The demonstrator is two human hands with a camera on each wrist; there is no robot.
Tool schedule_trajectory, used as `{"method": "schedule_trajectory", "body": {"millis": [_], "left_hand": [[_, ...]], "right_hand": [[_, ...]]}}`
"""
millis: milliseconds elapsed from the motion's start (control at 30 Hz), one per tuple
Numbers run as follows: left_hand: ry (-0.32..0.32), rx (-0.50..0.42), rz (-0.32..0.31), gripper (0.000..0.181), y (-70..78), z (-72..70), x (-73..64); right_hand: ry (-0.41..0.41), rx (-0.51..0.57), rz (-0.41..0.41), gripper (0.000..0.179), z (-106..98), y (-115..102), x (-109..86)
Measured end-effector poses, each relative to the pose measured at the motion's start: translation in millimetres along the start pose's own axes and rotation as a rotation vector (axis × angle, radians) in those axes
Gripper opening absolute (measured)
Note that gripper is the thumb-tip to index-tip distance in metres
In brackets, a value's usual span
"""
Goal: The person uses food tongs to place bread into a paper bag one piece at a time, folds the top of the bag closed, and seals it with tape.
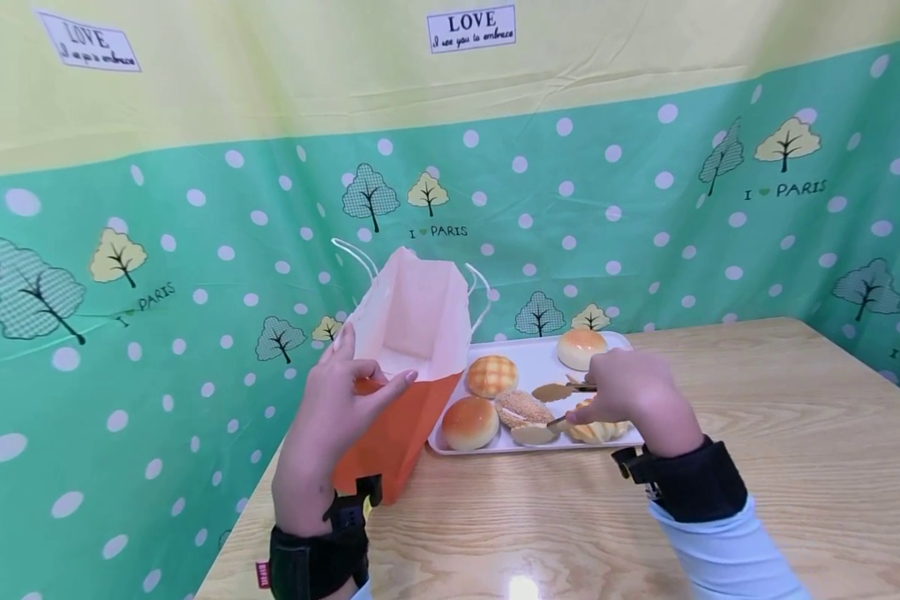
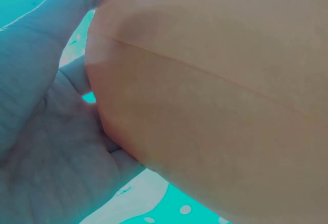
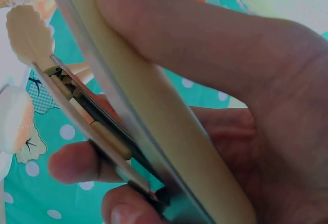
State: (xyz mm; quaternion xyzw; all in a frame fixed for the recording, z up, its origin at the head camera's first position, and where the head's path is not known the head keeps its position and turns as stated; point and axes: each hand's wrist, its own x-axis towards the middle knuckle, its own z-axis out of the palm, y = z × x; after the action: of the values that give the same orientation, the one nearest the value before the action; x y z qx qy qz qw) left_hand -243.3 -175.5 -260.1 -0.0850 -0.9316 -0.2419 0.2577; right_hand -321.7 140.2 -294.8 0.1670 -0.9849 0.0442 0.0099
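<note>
My left hand (image 1: 326, 417) holds the near rim of an orange paper bag (image 1: 397, 429) with white handles. The bag leans with its mouth open, showing a pale inside. In the left wrist view, the thumb lies on the bag's near side and the fingers pass behind its edge. My right hand (image 1: 637, 390) grips tongs (image 3: 123, 96) with cream-coloured handles. Their spread, scalloped tips (image 1: 534, 433) stand on either side of a crumb-coated bread roll (image 1: 521, 407) on a white tray (image 1: 562, 360). A ridged pastry (image 1: 598, 431) lies partly hidden under the right hand.
Around the roll on the tray are a checked bun (image 1: 492, 376), a glossy round bun (image 1: 470, 423) and another round bun (image 1: 580, 347) at the back. The tray sits on a wooden table (image 1: 787, 425). A green dotted curtain (image 1: 615, 225) hangs behind.
</note>
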Motion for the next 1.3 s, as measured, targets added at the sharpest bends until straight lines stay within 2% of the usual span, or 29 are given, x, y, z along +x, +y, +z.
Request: {"method": "schedule_trajectory", "body": {"millis": [233, 367, 533, 800, 867, 1133, 1300], "left_hand": [[0.003, -0.005, 0.007, 0.036, -2.0, 0.7, -0.1], [0.003, -0.005, 0.004, 0.036, -2.3, 0.6, -0.2], [-0.005, -0.006, -0.008, 0.036, -2.4, 0.8, 0.2], [0.003, -0.012, 0.013, 0.036, -2.9, 1.0, 1.1], [0.006, -0.009, 0.011, 0.035, -2.8, 0.9, 1.2], [0.017, 0.0, 0.01, 0.036, -2.3, -0.1, 1.3], [0.014, -0.003, 0.011, 0.035, -2.5, -0.2, 2.0]], "right_hand": [[-0.025, 0.045, 0.008, 0.054, 1, 2, 1.9], [0.005, 0.102, -0.031, 0.051, -2, 12, 0.0], [0.102, 0.181, -0.009, 0.051, -11, 21, -3.9], [0.239, 0.283, 0.106, 0.087, -29, 20, -18.2], [0.271, 0.303, 0.122, 0.09, -33, 18, -22.0], [0.429, 0.38, 0.17, 0.086, -47, 5, -37.4], [0.475, 0.405, 0.164, 0.08, -53, -4, -45.0]]}}
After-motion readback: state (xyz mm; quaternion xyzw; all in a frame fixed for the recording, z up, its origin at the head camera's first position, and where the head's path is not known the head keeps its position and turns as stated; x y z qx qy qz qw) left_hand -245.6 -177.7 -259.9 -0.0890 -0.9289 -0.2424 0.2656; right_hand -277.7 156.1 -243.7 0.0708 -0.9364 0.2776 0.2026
